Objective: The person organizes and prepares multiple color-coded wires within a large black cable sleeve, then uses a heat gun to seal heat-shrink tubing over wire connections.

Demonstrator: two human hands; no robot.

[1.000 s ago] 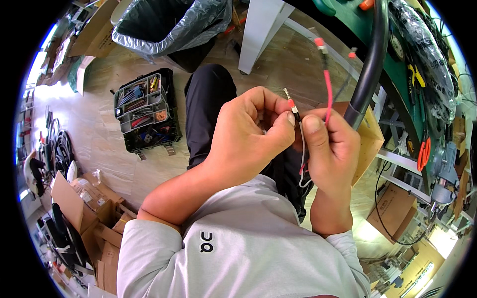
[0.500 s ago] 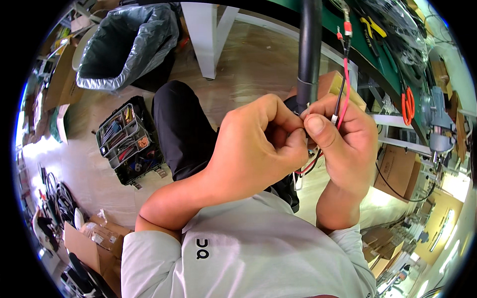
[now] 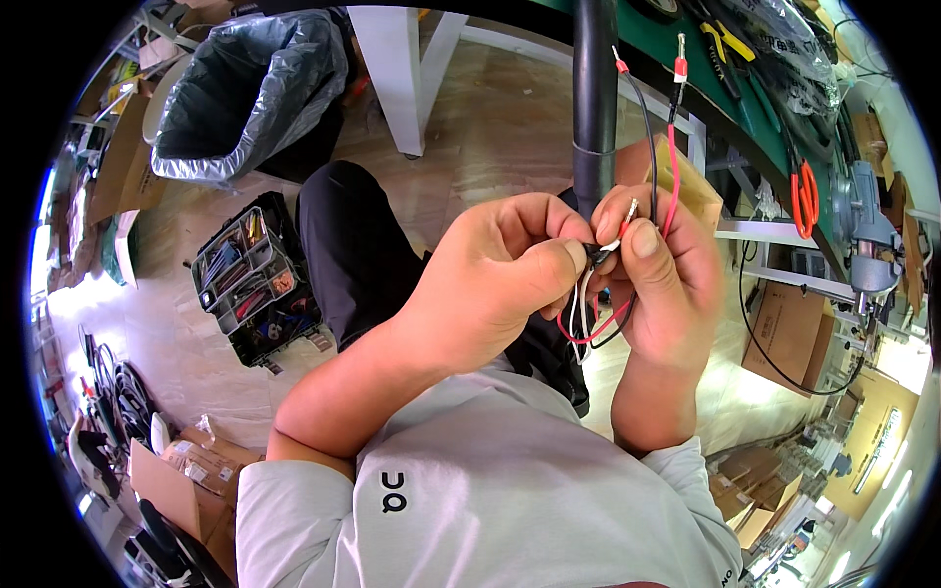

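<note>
My left hand (image 3: 495, 284) pinches thin wires at a small black piece (image 3: 594, 257) between thumb and forefinger. Close against it, my right hand (image 3: 671, 294) grips the wire bundle. A wire end with a red sleeve and metal tip (image 3: 627, 218) pokes up between its thumb and fingers. Out of the right hand rise a red wire (image 3: 674, 181) and a black wire (image 3: 649, 127), both ending in red-sleeved terminals. Red, black and white wire loops (image 3: 580, 338) hang below the fingers. Just beyond stands a thick black tube (image 3: 594, 108); whether the wires join it is hidden.
A green-topped bench (image 3: 720, 122) at the upper right holds yellow-handled pliers (image 3: 727, 44) and orange-red handles (image 3: 804, 201). A compartmented toolbox (image 3: 255, 274) lies on the floor at left, below a lined bin (image 3: 250, 98). Cardboard boxes (image 3: 784, 338) stand at right.
My right thumb has shifted, and a red-sleeved wire end now shows above it. The upright red and black wires have spread apart. My left fingers have moved slightly left, uncovering the wire loops.
</note>
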